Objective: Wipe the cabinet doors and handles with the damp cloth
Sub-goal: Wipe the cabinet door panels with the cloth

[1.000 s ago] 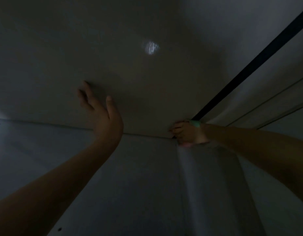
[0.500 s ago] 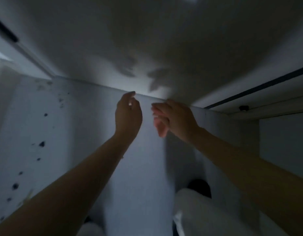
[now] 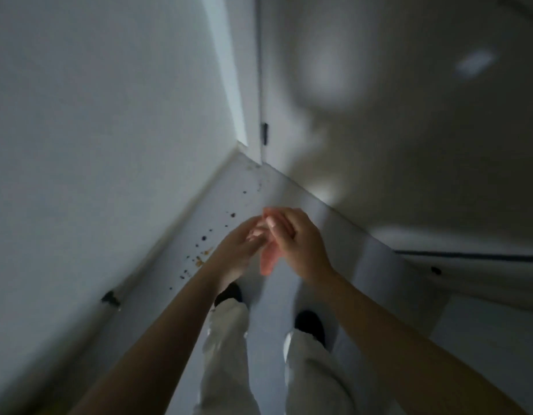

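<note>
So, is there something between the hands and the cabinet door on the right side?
Nothing visible. The left hand and right hand meet in front of the person, above the floor. Only open air lies between them and the door. No cloth is visible in either hand.

Dim room. Pale wall [image 3: 94, 130] at left meets grey floor [image 3: 388, 295] in corner. Dark specks [image 3: 203, 238] scattered on floor along wall. Blurred light patch [image 3: 474, 62] upper right.
</note>
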A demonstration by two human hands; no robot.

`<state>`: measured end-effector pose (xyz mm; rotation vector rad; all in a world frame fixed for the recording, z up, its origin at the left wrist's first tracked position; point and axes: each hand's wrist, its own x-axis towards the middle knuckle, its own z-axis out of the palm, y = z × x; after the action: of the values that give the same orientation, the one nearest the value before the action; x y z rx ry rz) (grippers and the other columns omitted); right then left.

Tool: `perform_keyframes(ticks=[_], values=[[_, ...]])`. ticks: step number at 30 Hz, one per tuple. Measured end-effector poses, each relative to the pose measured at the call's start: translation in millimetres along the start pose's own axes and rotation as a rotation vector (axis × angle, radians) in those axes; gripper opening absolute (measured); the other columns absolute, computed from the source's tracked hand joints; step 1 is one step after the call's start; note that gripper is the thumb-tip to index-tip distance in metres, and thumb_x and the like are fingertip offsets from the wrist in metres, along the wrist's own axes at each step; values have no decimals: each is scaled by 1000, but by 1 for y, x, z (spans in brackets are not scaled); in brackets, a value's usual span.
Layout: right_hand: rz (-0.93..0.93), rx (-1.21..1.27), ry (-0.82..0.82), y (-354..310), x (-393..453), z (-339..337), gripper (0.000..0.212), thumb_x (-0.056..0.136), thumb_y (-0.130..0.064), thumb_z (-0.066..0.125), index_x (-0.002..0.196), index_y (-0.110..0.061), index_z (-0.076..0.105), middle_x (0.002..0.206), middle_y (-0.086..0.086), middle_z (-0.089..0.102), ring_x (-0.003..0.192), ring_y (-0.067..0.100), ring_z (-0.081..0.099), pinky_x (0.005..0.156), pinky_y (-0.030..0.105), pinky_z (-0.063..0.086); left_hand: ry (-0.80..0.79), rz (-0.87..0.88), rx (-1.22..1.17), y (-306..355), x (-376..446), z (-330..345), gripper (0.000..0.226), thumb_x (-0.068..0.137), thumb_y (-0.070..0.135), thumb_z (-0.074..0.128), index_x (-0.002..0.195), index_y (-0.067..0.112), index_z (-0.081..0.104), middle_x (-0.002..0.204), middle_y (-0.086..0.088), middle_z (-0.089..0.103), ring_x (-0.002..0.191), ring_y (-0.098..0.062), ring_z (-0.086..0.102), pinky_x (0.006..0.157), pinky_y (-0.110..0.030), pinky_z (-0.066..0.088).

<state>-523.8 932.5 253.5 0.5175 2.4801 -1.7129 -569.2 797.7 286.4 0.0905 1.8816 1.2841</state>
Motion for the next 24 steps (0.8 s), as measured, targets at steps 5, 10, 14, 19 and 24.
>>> perform_keyframes(ticks=[5,10,14,19,24], values=[[-172,-53,-346,-111,-48,35,38,90,-44,49,112,-20,67,100,-1,63,87,0,57,79,4,40,269,-1,-92,23,-135,-44,35,82,41,65,114,28,60,109,2,68,103,-14,64,95,-41,49],[-338,-100,-605,-175,-111,83,45,91,-51,44,116,-19,64,104,-1,63,90,-4,55,82,4,40,614,-64,-296,1,-250,-54,19,92,13,58,108,17,65,93,-3,72,88,-17,69,86,-38,53],[-390,-145,-810,-216,-188,144,26,95,-34,54,118,-24,62,112,-2,60,101,1,56,87,11,44,872,-105,-446,-44,-356,-55,16,93,24,57,103,16,67,77,-4,72,76,-19,70,86,-44,55],[-448,-231,-1006,-242,-291,240,23,94,-33,57,114,-22,61,101,-16,53,94,-3,54,79,7,43,1132,-156,-661,-129,-474,-58,12,90,20,61,97,12,66,82,-10,72,81,-24,70,86,-47,54],[-425,-366,-1095,-242,-385,344,20,92,-31,60,106,-18,64,104,-6,59,87,3,56,68,1,38,1254,-222,-836,-229,-570,-66,7,90,17,62,91,14,69,82,-12,73,82,-28,70,88,-50,53]])
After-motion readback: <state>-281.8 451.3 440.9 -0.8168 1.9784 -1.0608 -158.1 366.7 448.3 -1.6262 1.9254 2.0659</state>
